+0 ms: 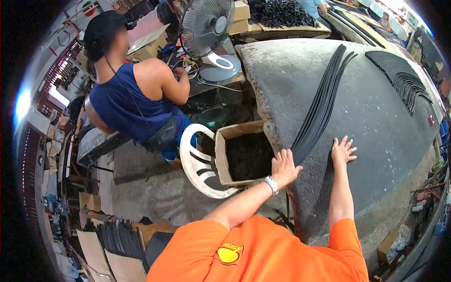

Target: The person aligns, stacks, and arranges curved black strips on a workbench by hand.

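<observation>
A bundle of long black strips (pixel 322 103) lies in a curve across the dark, worn table (pixel 376 131). At its near end is my left hand (pixel 285 169), by the table's left edge; its fingers point forward, and whether they grip the strips is unclear. My right hand (pixel 344 151) rests flat on the tabletop to the right of the strips, fingers spread, holding nothing. Farther right on the table, a second group of curved black strips (pixel 399 80) is fanned out.
Left of the table, a cardboard box (pixel 221 155) with dark contents stands on a white plastic chair (pixel 188 160). A person in a blue sleeveless top (pixel 127 103) sits at the left, near a fan (pixel 206 28). Black pieces (pixel 286 14) are heaped at the back.
</observation>
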### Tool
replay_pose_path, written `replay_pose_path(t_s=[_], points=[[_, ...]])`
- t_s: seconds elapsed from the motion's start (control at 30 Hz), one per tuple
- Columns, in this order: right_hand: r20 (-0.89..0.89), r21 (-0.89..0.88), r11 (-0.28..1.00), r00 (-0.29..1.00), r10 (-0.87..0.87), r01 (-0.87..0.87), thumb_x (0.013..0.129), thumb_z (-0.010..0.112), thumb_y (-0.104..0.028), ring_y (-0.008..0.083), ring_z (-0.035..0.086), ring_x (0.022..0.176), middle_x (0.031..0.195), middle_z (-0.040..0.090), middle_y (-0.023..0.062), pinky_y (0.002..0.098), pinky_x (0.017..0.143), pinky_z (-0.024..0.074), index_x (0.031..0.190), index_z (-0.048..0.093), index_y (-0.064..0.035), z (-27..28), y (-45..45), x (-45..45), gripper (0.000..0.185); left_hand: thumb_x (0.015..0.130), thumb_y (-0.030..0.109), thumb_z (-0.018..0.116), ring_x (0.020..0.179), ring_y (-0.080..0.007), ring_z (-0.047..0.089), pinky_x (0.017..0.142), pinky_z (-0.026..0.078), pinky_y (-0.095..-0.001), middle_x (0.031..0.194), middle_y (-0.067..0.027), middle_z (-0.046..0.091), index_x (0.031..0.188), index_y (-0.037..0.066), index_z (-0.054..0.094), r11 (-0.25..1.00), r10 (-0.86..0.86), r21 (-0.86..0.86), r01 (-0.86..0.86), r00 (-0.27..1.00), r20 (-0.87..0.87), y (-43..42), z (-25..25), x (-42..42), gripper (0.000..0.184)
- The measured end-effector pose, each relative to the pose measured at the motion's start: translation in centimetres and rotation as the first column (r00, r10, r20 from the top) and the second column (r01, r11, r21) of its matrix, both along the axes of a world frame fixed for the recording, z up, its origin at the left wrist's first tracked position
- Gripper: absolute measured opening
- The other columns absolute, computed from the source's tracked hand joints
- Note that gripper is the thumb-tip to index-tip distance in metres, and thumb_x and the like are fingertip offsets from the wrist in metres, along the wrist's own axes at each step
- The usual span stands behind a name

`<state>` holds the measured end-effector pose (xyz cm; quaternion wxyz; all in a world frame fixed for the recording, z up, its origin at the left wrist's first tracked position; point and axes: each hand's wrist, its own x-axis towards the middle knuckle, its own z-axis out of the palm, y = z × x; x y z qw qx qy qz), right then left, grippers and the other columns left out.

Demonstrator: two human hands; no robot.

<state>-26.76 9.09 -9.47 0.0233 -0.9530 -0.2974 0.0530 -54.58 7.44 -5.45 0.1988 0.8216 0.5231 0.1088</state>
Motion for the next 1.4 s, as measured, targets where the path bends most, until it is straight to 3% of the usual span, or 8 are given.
replay_pose_path(t_s=[0.2, 0.37, 0.4, 0.57, 0.7, 0.97, 1.13, 1.4], points=[[0.062, 0.044, 0.948, 0.948, 0.313, -0.316, 0.105, 0.041, -0.046, 0.0247, 0.022, 0.154, 0.167, 0.026, 0.0073, 0.0655, 0.118, 0.0177, 0.156, 0.036, -0.015, 1.0, -11.9, -1.8, 0.06, 0.081, 0.05, 0.079, 0.118, -0.0386, 0.057, 0.091, 0.049, -0.053, 0.12, -0.0219, 0.059, 0.12, -0.001, 0.056, 0.996, 0.075, -0.034, -0.077, 0.996, -0.054, -1.8, 3.5, 0.7, 0.068], [0.213, 0.214, 0.906, 0.923, 0.321, -0.365, 0.1, 0.052, -0.046, 0.0288, 0.036, 0.146, 0.155, 0.044, 0.0095, 0.0734, 0.113, 0.0211, 0.147, 0.048, -0.0132, 0.0, -25.5, -5.3, 0.057, 0.08, 0.052, 0.078, 0.122, -0.0449, 0.057, 0.098, 0.049, -0.0561, 0.129, -0.0285, 0.057, 0.13, -0.002, 0.05, 0.995, 0.034, -0.088, -0.038, 0.998, -0.053, -2.3, 3.8, 1.8, 0.078], [0.183, 0.23, 0.922, 0.944, 0.274, -0.312, 0.099, 0.054, -0.044, 0.0276, 0.036, 0.146, 0.155, 0.044, 0.0097, 0.0735, 0.113, 0.0211, 0.146, 0.049, -0.0158, 0.1, -28.1, -5.8, 0.055, 0.082, 0.055, 0.075, 0.13, -0.0455, 0.049, 0.103, 0.046, -0.0567, 0.138, -0.0282, 0.049, 0.135, -0.004, 0.044, 0.994, 0.054, 0.097, -0.044, 0.993, -0.108, -1.5, -0.5, 1.6, 0.085], [0.126, 0.271, 0.961, 0.988, -0.087, 0.05, 0.094, 0.064, -0.038, 0.0346, 0.034, 0.146, 0.158, 0.039, 0.0141, 0.0716, 0.114, 0.0214, 0.146, 0.05, -0.0168, -1.1, -42.8, -11.4, 0.058, 0.078, 0.064, 0.074, 0.131, -0.0444, 0.048, 0.106, 0.044, -0.0567, 0.137, -0.031, 0.046, 0.135, -0.012, 0.043, 0.981, -0.007, -0.185, -0.055, 0.948, -0.318, 0.1, 2.7, 3.9, 0.1], [-0.139, 0.085, 0.902, 0.901, -0.41, 0.424, 0.093, 0.065, -0.034, 0.0376, 0.03, 0.148, 0.161, 0.032, 0.0171, 0.0685, 0.116, 0.0211, 0.146, 0.049, -0.0165, -5.6, -56.7, -19.8, 0.059, 0.079, 0.065, 0.072, 0.127, -0.048, 0.051, 0.106, 0.045, -0.0552, 0.132, -0.0343, 0.052, 0.128, -0.015, 0.049, 0.987, 0.113, 0.136, -0.084, 0.97, -0.218, 1.6, -1.6, 5.3, 0.096], [-0.536, -0.342, 0.616, 0.39, -0.748, 0.71, 0.095, 0.061, -0.04, 0.0401, 0.023, 0.152, 0.165, 0.024, 0.0202, 0.058, 0.121, 0.0223, 0.151, 0.047, -0.0165, -12.4, -72.9, -32.3, 0.062, 0.082, 0.057, 0.073, 0.128, -0.0481, 0.052, 0.108, 0.044, -0.0523, 0.138, -0.0363, 0.05, 0.131, -0.018, 0.05, 0.992, 0.125, 0.052, -0.116, 0.969, -0.211, -1.7, -1.8, 6.8, 0.092], [-0.644, -0.502, 0.496, 0.076, -0.761, 0.708, 0.091, 0.062, -0.051, 0.0388, 0.024, 0.152, 0.167, 0.022, 0.0183, 0.0552, 0.121, 0.0255, 0.154, 0.043, -0.0195, -17.2, -78.5, -35.3, 0.072, 0.084, 0.063, 0.068, 0.131, -0.0466, 0.05, 0.11, 0.042, -0.0501, 0.14, -0.0351, 0.049, 0.133, -0.019, 0.046, 0.98, 0.199, 0.086, -0.181, 0.933, -0.3, -5.6, -3.6, 8.2, 0.098], [-0.673, -0.427, 0.529, 0.133, -0.727, 0.733, 0.092, 0.062, -0.047, 0.0372, 0.041, 0.144, 0.16, 0.036, 0.0214, 0.0473, 0.116, 0.0382, 0.15, 0.047, -0.0107, -20.2, -91.8, -26.0, 0.07, 0.083, 0.065, 0.069, 0.128, -0.0466, 0.054, 0.106, 0.046, -0.0501, 0.137, -0.0343, 0.053, 0.128, -0.017, 0.052, 0.951, 0.309, 0.123, -0.283, 0.878, -0.366, -19.2, -1.4, 9.6, 0.095]])
